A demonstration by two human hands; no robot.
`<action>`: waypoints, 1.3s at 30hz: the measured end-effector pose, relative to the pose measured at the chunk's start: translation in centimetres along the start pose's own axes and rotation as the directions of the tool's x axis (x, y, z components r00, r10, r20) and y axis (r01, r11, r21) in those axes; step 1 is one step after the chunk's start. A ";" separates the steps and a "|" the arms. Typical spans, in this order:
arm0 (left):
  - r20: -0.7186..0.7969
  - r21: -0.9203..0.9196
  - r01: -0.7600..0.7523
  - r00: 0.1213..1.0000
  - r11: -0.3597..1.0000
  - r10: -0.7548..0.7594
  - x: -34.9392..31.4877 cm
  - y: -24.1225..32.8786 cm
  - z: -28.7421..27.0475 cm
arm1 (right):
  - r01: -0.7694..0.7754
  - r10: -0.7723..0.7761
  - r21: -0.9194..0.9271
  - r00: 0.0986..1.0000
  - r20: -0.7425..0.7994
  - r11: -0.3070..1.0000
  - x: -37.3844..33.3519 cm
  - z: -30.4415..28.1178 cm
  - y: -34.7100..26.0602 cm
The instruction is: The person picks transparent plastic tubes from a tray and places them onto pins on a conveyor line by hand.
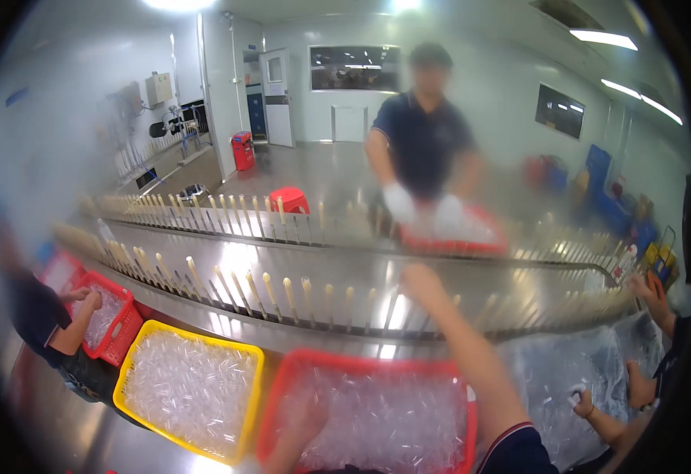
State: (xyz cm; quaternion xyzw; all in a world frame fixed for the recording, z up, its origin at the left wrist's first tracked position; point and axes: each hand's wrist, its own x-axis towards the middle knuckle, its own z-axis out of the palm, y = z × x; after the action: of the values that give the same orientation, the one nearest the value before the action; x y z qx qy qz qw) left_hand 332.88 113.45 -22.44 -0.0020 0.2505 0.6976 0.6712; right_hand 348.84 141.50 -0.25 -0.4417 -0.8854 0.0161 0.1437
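My right hand (pixel 423 284) reaches forward over the near row of upright cream-tipped pegs (pixel 307 294). Its fingers look closed at the top of a peg; what is in them is blurred. Lower down, my left hand (pixel 307 423) is among small clear plastic tubes (pixel 385 419) in a red basket (pixel 472 430) in front of me. Haze smears its fingers, so I cannot tell whether they are closed. To the left of that basket stands a yellow basket (pixel 257 379) full of similar clear tubes.
A second row of pegs (pixel 242 213) runs behind. Across the metal line, a gloved co-worker (pixel 424 142) handles another red basket (pixel 495 237). A worker at left (pixel 37 308) reaches into a red basket (pixel 128 332). At right, other people's hands (pixel 584 403) are near clear plastic sheeting (pixel 551 371).
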 end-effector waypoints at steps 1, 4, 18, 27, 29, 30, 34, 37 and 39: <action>-0.052 0.125 -0.078 0.995 0.989 0.085 0.5 1.0 0.8 | 0.029 -0.029 -0.005 1.000 0.010 1.000 0.0 0.5 0.9; -0.098 0.161 -0.105 0.988 0.981 0.122 -1.5 3.7 7.6 | -0.090 0.030 0.238 0.969 0.244 0.967 -0.2 -0.7 1.2; 0.234 0.694 -0.512 0.825 0.506 0.514 3.6 15.1 15.5 | -0.034 0.260 0.638 0.929 -0.265 0.769 -6.8 -0.5 6.9; 0.429 0.828 -0.541 0.441 -0.148 0.788 11.6 20.8 9.7 | 0.044 0.466 0.669 0.751 0.467 -0.742 -21.2 14.2 -3.1; 0.516 0.852 -0.374 0.482 -0.365 0.708 13.2 20.3 8.9 | -0.156 0.195 0.483 0.777 0.599 -0.862 -22.4 18.2 -2.7; 0.499 0.866 -0.295 0.562 -0.404 0.659 13.9 18.6 10.3 | -0.214 0.181 0.508 0.764 0.620 -0.834 -23.5 18.5 -2.5; 0.584 0.763 -0.117 0.546 -0.636 0.601 14.0 17.0 12.3 | -0.356 0.208 0.647 0.749 0.629 -0.674 -24.3 16.4 -4.8; 0.540 0.823 -0.235 0.609 -0.518 0.581 12.0 15.3 12.6 | -0.406 0.222 0.715 0.761 0.609 -0.570 -23.8 15.1 -6.0; 0.403 0.897 -0.209 0.750 -0.390 0.525 8.0 12.6 13.8 | -0.426 0.223 0.750 0.775 0.591 -0.506 -23.5 14.4 -6.4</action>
State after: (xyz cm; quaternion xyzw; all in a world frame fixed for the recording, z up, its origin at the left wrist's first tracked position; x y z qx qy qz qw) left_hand 324.86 126.12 -8.76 0.5229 0.7376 0.4143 0.1040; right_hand 353.31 120.51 -18.70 -0.3928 -0.2874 0.7941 0.3641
